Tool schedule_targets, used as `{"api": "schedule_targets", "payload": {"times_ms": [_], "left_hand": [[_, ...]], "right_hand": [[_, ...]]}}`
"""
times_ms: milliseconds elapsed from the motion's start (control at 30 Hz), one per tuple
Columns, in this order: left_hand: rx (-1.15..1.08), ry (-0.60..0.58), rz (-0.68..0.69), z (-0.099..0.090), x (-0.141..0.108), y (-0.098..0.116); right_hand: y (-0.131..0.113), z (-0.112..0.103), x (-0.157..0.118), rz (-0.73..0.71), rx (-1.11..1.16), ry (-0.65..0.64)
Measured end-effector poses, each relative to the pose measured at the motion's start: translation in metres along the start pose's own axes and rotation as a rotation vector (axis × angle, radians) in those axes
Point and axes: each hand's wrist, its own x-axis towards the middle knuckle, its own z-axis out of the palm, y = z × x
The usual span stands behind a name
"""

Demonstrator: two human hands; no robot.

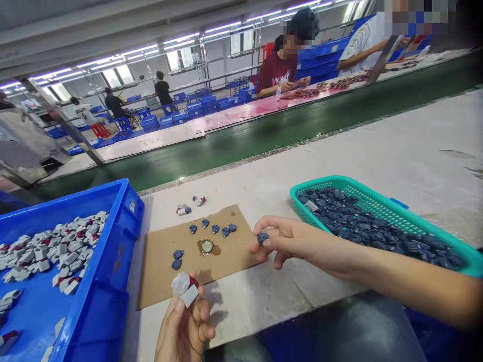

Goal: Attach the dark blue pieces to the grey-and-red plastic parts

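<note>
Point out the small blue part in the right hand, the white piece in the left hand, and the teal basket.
small blue part (262,237), head view, on its top face at the fingertips.
white piece (184,289), head view, on its grey-white body above the thumb.
teal basket (381,200), head view, on its far mesh rim.

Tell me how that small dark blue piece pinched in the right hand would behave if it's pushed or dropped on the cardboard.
The dark blue piece probably weighs little: the right hand holds it with just two fingertips. It looks like rigid moulded plastic, so likely stiff. Its mates lie flat on the cardboard, so it should slide rather than roll.
</note>
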Motion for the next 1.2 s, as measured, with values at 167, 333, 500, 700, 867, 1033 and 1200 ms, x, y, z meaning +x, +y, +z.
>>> {"api": "schedule_targets", "payload": {"times_ms": [167,333,500,700,867,1033,1200], "left_hand": [[0.042,0.053,0.088,-0.007,0.003,-0.001],[0.158,0.062,0.238,-0.009,0.011,-0.003],[0.222,0.02,0.255,-0.01,0.019,-0.003],[0.107,0.042,0.148,-0.013,0.025,0.002],[-0.025,0.055,0.101,-0.016,0.028,0.006],[-0.122,0.108,0.083,-0.021,0.029,0.006],[-0.153,0.123,0.109,-0.022,0.03,0.006]], "right_hand": [[-0.001,0.008,0.004,-0.124,-0.166,0.018],[0.0,0.018,0.016,-0.15,-0.365,0.132],[0.003,0.026,0.049,-0.207,-0.498,0.163],[0.009,0.029,0.092,-0.235,-0.764,0.038],[0.011,0.03,0.107,-0.252,-0.866,-0.066],[0.007,0.034,0.11,-0.324,-1.071,-0.104],[0.001,0.039,0.116,-0.251,-1.297,-0.136]]}}
